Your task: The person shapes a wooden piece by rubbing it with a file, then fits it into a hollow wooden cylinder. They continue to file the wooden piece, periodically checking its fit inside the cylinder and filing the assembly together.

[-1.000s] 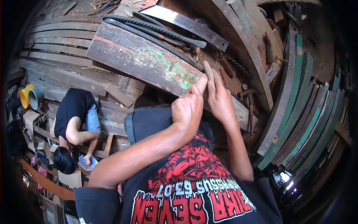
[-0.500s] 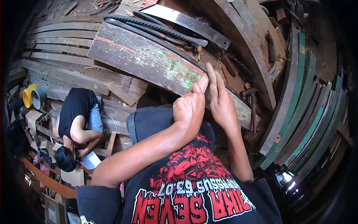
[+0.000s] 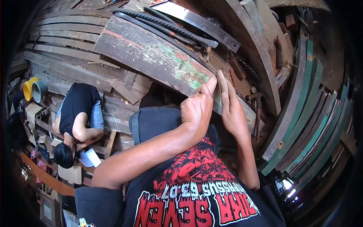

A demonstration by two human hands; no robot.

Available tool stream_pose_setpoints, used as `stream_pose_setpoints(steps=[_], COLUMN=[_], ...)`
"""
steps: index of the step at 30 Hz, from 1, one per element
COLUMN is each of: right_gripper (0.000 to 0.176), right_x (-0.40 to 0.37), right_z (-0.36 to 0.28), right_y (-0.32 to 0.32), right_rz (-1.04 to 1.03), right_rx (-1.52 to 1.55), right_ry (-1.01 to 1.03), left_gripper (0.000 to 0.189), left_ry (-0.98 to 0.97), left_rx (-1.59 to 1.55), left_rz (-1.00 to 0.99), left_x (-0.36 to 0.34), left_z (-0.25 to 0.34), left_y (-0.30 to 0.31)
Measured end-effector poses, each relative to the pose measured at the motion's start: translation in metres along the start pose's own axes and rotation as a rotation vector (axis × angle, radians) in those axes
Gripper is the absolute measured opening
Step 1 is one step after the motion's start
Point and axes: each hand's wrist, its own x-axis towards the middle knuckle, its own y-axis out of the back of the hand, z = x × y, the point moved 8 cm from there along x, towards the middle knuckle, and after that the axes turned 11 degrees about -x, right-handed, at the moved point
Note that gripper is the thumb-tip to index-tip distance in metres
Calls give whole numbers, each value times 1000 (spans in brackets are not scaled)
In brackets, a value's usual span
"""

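My left hand [image 3: 197,108] is closed in a fist against the lower edge of a worn plank [image 3: 151,53] with peeling green and red paint; one digit extends over the wood. What it holds, if anything, is hidden. Beside it, my right hand [image 3: 231,113] is open, its fingers stretched out and close together across the plank's narrower end. A thin, pale line shows between the hands, too fine to identify. Along the plank's far edge lie dark rods [image 3: 170,31], one ribbed, and a metal saw blade [image 3: 200,23].
A hammer [image 3: 255,97] lies right of my right hand. Curved green-edged boards [image 3: 298,102] are stacked at the right. Further left, a person in a black top [image 3: 78,108] bends over a white sheet [image 3: 90,158]. Yellow [image 3: 28,88] and grey buckets [image 3: 39,90] stand behind.
The whole view has shifted slightly, with the plank and both hands a little lower and further right. The hands keep nearly the same pose. The person's white sheet has tilted.
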Motion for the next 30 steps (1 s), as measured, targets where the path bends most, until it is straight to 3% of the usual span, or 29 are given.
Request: stream_pose_setpoints(steps=[8,18,30], right_gripper=[48,49,51], right_x=[-8,8,-3], right_z=[11,5,-3], right_y=[-4,-4,1], right_rz=[-52,31,-1], right_rx=[-41,22,-116], right_ry=[-117,-21,-119], left_gripper=[11,10,13], left_ry=[31,55,18], left_rx=[67,228,288], left_rz=[-26,25,44], left_x=[-1,-1,-10], left_z=[1,8,12], left_y=[-5,-7,-16])
